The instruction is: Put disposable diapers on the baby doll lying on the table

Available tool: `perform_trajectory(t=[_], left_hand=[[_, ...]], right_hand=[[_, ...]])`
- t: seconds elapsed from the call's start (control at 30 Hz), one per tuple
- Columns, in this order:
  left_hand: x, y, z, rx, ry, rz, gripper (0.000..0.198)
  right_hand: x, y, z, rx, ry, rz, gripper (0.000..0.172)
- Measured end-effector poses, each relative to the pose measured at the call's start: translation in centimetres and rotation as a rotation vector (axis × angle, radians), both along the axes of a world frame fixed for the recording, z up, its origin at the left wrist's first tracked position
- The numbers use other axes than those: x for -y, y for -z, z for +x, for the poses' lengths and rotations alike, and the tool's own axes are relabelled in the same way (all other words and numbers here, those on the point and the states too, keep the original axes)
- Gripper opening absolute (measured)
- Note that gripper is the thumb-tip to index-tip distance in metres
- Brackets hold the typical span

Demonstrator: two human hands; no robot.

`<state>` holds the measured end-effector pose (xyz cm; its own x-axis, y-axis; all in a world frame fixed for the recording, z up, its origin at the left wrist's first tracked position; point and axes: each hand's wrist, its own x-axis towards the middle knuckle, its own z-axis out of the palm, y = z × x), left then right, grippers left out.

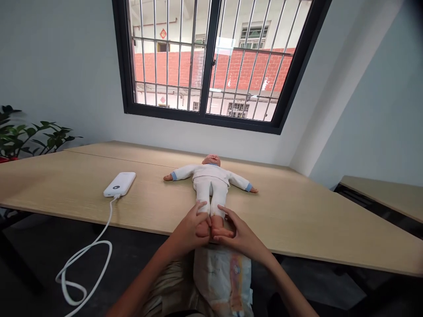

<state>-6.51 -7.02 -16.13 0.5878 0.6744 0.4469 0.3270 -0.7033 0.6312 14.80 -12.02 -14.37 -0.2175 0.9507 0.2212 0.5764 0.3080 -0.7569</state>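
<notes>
A baby doll (211, 178) lies on its back on the table, head toward the window and arms spread out. It wears a white top and white trousers with blue cuffs, and its feet are bare. My left hand (190, 229) is curled around the lower leg and foot on the left side, partly hiding that foot. Around the other foot, my right hand (243, 233) has its thumb below and its fingers up at the trouser hem. A white diaper (214, 275) with a coloured printed strip lies in my lap, below the table edge.
A white power bank (120, 184) rests on the wooden table (297, 215) at the left. Its white cable (107, 246) hangs over the front edge in loops. A plant (36, 136) stands far left, a barred window (208, 61) ahead, and another table (386, 196) at right.
</notes>
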Motion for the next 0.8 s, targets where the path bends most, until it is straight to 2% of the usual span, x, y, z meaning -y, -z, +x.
perform_trajectory(t=[0.13,0.27,0.4,0.5,0.57,0.67,0.73,0.8], left_hand=[[-1.6,-1.0,-0.3,-0.002,0.087,-0.031,0.024],[-2.0,-1.2,-0.1,-0.015,0.095,-0.055,0.033],[-1.8,-0.5,0.0,-0.025,0.047,-0.066,0.05],[-1.5,-0.1,-0.1,-0.023,-0.049,0.003,0.056],[-0.7,0.1,-0.4,0.012,-0.153,0.123,0.055],[1.9,0.5,-0.9,0.102,-0.241,0.361,0.033],[4.0,1.0,-1.1,0.062,-0.156,0.477,0.02],[5.6,1.9,-1.2,-0.078,-0.037,0.475,0.017]], right_hand=[[-1.8,-0.5,0.2,-0.017,0.023,-0.002,0.081],[-2.6,-0.3,0.3,-0.046,0.026,-0.004,0.077],[-1.8,0.0,0.8,-0.024,0.061,0.004,0.077],[-0.7,0.3,1.8,-0.049,0.107,0.008,0.077],[0.3,0.1,2.6,-0.042,0.156,0.049,0.074],[2.4,-1.1,3.7,-0.006,0.272,0.156,0.065],[4.1,-2.1,4.4,0.043,0.37,0.217,0.05],[5.9,-2.8,4.9,0.161,0.43,0.175,0.044]])
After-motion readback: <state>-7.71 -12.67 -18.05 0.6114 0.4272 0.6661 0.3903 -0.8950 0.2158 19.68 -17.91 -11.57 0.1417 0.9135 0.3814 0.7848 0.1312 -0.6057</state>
